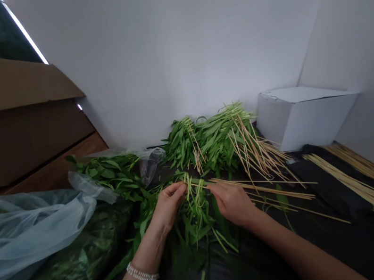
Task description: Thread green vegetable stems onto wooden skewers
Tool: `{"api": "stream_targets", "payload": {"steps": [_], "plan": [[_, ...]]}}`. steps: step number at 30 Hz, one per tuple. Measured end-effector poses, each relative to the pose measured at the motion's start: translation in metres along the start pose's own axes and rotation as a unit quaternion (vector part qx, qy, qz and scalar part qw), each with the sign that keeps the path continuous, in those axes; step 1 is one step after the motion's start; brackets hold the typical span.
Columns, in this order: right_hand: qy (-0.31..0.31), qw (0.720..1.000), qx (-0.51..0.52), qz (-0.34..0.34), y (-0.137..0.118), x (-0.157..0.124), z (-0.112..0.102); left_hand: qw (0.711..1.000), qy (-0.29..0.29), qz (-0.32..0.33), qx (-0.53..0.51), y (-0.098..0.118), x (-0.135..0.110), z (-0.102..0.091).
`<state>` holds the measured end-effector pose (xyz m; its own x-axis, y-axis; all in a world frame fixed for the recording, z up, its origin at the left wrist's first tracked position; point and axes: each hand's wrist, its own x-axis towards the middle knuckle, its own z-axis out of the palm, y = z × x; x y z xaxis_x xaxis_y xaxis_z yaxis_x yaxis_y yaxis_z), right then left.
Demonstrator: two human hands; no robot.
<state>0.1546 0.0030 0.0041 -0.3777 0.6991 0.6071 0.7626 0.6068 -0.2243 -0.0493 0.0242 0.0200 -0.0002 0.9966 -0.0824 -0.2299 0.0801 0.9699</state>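
A thin bamboo skewer [197, 185] runs sideways between my hands, with leafy green stems [194, 201] threaded on it and their leaves hanging down. My left hand [169, 204] pinches at the skewer's left end, beside the stems; whether a stem is also between the fingertips cannot be made out. On the other side, my right hand [233, 201] is closed around the skewer just right of the stems. Loose leafy greens [145, 214] lie beneath and left of my left hand. Several bare skewers [281, 191] spread out to the right of my right hand.
Against the wall lie piled skewered greens [222, 134], sticks pointing toward me. On the left are a plastic bag of greens [51, 272], another opened bag [113, 171] and a cardboard box [16, 130]. A white box [305, 115] and more bamboo sticks [371, 195] are at right.
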Motion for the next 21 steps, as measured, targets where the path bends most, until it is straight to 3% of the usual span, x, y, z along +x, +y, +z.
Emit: {"api": "stream_targets", "payload": {"steps": [4, 8, 11, 13, 21], "plan": [[0.001, 1.000, 0.004, 0.003, 0.003, 0.000, 0.002, 0.999, -0.023, -0.009, -0.023, 0.008, -0.002, 0.002], [0.011, 1.000, 0.004, 0.004, 0.005, 0.000, 0.001, 0.994, 0.035, 0.056, -0.084, 0.015, 0.001, -0.004], [0.008, 1.000, 0.005, 0.000, 0.003, 0.000, 0.000, 0.991, 0.024, 0.097, -0.092, 0.016, 0.001, -0.006], [0.003, 1.000, 0.003, -0.005, 0.002, 0.000, -0.001, 0.991, 0.008, 0.111, -0.070, 0.015, 0.001, -0.006], [-0.011, 1.000, -0.004, -0.018, -0.001, 0.000, -0.002, 0.990, 0.040, 0.103, 0.085, 0.012, -0.003, 0.001]]}}
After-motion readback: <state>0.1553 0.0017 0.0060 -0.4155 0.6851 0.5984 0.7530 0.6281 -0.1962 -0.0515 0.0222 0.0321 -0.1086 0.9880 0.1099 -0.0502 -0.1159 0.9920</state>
